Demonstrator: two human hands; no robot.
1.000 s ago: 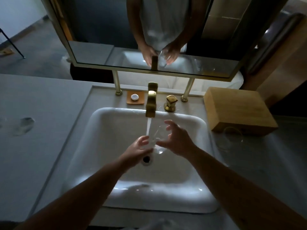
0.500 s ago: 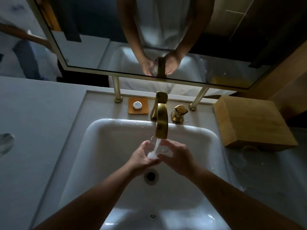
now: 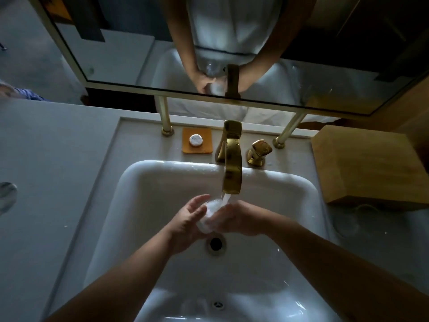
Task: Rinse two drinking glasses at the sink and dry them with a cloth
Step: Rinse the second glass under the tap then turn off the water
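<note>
While lower now, glass (image 3: 210,216) tilted.

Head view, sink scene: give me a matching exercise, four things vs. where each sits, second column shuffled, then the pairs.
Things:
1. clear drinking glass
2. gold curved faucet spout
3. small round white soap on the orange tray
4. light wooden box

Places:
A. on the counter, right of the white sink basin
B. behind the basin, left of the faucet
C. between the left hand and the right hand, under running water
D. at the basin's back rim, reaching out over it

Pairs: 1-C, 2-D, 3-B, 4-A
</note>
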